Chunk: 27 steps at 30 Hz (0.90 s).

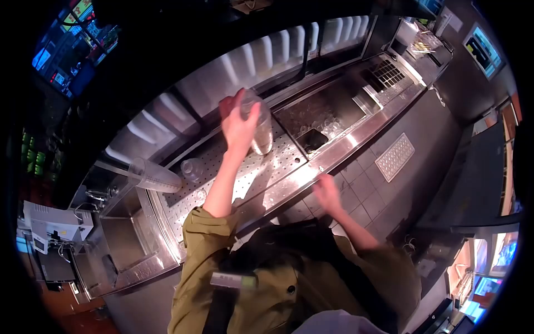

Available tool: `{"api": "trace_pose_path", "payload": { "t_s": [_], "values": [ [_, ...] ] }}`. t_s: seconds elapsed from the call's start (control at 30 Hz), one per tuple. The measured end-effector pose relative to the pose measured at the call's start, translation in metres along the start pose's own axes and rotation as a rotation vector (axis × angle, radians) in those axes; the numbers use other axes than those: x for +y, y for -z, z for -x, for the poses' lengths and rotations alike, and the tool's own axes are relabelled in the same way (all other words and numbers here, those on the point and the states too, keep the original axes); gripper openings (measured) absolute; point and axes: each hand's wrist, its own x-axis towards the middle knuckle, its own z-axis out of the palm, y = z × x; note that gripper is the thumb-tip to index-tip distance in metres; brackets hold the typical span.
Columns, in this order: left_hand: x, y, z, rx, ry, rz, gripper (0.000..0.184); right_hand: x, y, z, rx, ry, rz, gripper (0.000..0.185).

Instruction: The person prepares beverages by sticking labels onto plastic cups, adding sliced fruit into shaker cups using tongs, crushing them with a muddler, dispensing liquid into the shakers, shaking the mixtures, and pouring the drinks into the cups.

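Observation:
My left hand (239, 125) is wrapped round a tall clear container (262, 131), which is tilted over the perforated steel drainboard (222, 172). My right hand (326, 192) hangs by the counter's front edge, blurred, and its fingers are too smeared to read. Left of my left arm, a clear measuring jug (156, 176) and a small clear cup (192, 169) rest on the drainboard. To the right of the tall container lies an ice well (328, 114) with ice and a black scoop or cup (312, 140) in it.
A steel sink (127, 231) with a tap (100, 195) is at the left, beside a white machine (55, 222). A black grid tray (387, 74) is set in the counter at the upper right. A metal drain cover (395, 157) lies in the tiled floor.

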Motion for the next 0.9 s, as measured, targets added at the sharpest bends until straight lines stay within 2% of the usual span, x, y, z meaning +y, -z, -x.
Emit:
{"api": "trace_pose_path", "payload": {
  "t_s": [0.1, 0.17, 0.27, 0.33, 0.37, 0.43, 0.5, 0.6, 0.63, 0.7, 0.73, 0.77, 0.8, 0.83, 0.87, 0.9],
  "values": [
    [0.004, 0.006, 0.004, -0.033, -0.071, -0.138, 0.065, 0.08, 0.103, 0.055, 0.199, -0.347, 0.059, 0.031],
    [-0.007, 0.01, 0.021, 0.206, -0.234, -0.388, 0.073, 0.139, 0.167, 0.115, 0.328, -0.438, 0.132, 0.03],
    [0.034, 0.016, 0.069, 0.518, -0.235, -0.297, 0.06, 0.207, 0.258, 0.186, 0.422, -0.626, 0.212, 0.031],
    [0.068, -0.028, 0.103, 0.712, -0.257, -0.153, 0.044, 0.242, 0.316, 0.189, 0.352, -0.802, 0.21, 0.034],
    [0.075, -0.06, 0.116, 0.708, -0.274, -0.125, 0.038, 0.262, 0.338, 0.192, 0.374, -0.907, 0.206, 0.036],
    [0.098, -0.133, 0.134, 0.461, -0.129, -0.041, 0.031, 0.278, 0.362, 0.147, 0.362, -0.87, 0.235, 0.035],
    [0.147, -0.212, 0.132, 0.147, -0.089, 0.1, 0.029, 0.281, 0.372, 0.057, 0.301, -0.744, 0.207, 0.034],
    [0.199, -0.322, 0.119, -0.117, -0.252, 0.272, 0.031, 0.29, 0.379, -0.085, 0.11, -0.515, 0.095, 0.032],
    [0.222, -0.373, 0.108, -0.294, -0.259, 0.327, 0.029, 0.322, 0.391, -0.118, 0.07, -0.392, 0.054, 0.035],
    [0.266, -0.455, 0.083, -0.567, -0.214, 0.292, 0.027, 0.359, 0.422, -0.168, -0.124, -0.344, 0.045, 0.035],
    [0.29, -0.499, 0.071, -0.632, -0.253, 0.158, 0.029, 0.377, 0.455, -0.181, -0.142, -0.336, 0.053, 0.034],
    [0.312, -0.538, 0.064, -0.787, -0.159, 0.139, 0.036, 0.395, 0.48, -0.187, -0.154, -0.326, 0.057, 0.034],
    [0.273, -0.61, 0.072, -0.841, -0.308, 0.049, 0.04, 0.417, 0.509, -0.181, -0.135, -0.376, -0.062, 0.035],
    [0.292, -0.652, 0.061, -1.136, -0.376, -0.167, 0.053, 0.515, 0.508, -0.148, -0.033, -0.476, -0.005, 0.039],
    [0.352, -0.68, 0.035, -1.45, -0.341, -0.496, 0.062, 0.554, 0.537, -0.114, 0.102, -0.696, 0.079, 0.037],
    [0.396, -0.712, 0.017, -1.659, -0.405, -0.517, 0.062, 0.596, 0.566, -0.079, 0.246, -0.915, 0.131, 0.035]
  ]
}}
